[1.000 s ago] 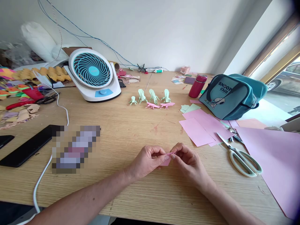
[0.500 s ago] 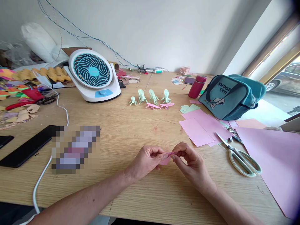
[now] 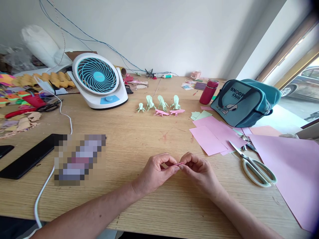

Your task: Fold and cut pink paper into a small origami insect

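Between my two hands is a small folded piece of pink paper (image 3: 178, 164), seen nearly edge-on as a thin strip. My left hand (image 3: 160, 171) pinches its left part between thumb and fingers. On the other end, my right hand (image 3: 199, 171) closes thumb and fingertips, almost touching the left thumb. Most of the paper is hidden by the fingers. Beyond the hands stand several pale green folded-paper figures (image 3: 163, 103) with thin legs. In front of them lie two pink folded-paper figures (image 3: 161, 113).
Pink sheets (image 3: 208, 140) and scissors (image 3: 259, 169) lie to the right, below a teal bag (image 3: 240, 104) and a red bottle (image 3: 208, 92). A fan (image 3: 99, 79) stands at the back left. Black phone-like slabs (image 3: 30, 157) and a white cable (image 3: 41, 196) are at the left.
The pink paper has turned from showing a flat face below the fingers to a thin edge. My right hand has shifted slightly left, and both hands still pinch the paper.
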Motion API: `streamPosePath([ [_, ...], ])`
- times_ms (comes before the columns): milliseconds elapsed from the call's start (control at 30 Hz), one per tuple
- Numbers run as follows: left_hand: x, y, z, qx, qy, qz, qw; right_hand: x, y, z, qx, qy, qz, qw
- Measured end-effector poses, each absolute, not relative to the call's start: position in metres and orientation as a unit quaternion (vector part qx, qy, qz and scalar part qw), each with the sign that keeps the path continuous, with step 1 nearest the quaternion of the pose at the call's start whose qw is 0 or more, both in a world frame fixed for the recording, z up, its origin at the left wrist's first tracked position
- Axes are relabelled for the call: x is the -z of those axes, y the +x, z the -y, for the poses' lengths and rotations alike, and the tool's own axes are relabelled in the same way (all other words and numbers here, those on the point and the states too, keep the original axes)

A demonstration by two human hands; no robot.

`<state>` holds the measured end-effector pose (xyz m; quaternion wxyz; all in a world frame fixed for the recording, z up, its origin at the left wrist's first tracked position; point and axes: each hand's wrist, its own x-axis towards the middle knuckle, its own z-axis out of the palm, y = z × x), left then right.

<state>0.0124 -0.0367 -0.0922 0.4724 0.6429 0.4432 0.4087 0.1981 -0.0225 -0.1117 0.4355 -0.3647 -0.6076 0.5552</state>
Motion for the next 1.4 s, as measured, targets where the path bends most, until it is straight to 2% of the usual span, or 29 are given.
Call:
streamPosePath([
  [233,0.094,0.010,0.036,-0.420,0.682,-0.412,0.434,0.108,0.199,0.025,-0.533,-0.335,0.643,0.436],
  [500,0.095,0.015,0.039,-0.417,0.664,-0.407,0.468,0.099,0.200,0.025,-0.502,-0.348,0.674,0.416],
  [700,0.096,0.014,0.039,-0.417,0.646,-0.434,0.471,0.105,0.197,0.026,-0.573,-0.348,0.625,0.400],
  [933,0.097,0.016,0.039,-0.387,0.654,-0.444,0.475,0.104,0.198,0.025,-0.517,-0.380,0.660,0.390],
  [1067,0.099,0.017,0.039,-0.379,0.636,-0.463,0.487,0.098,0.195,0.026,-0.543,-0.374,0.641,0.394],
  [1200,0.098,0.016,0.036,-0.421,0.603,-0.435,0.519,0.098,0.192,0.029,-0.574,-0.365,0.633,0.370],
  [1400,0.096,0.015,0.033,-0.430,0.586,-0.445,0.523,0.104,0.190,0.031,-0.518,-0.417,0.665,0.339],
])
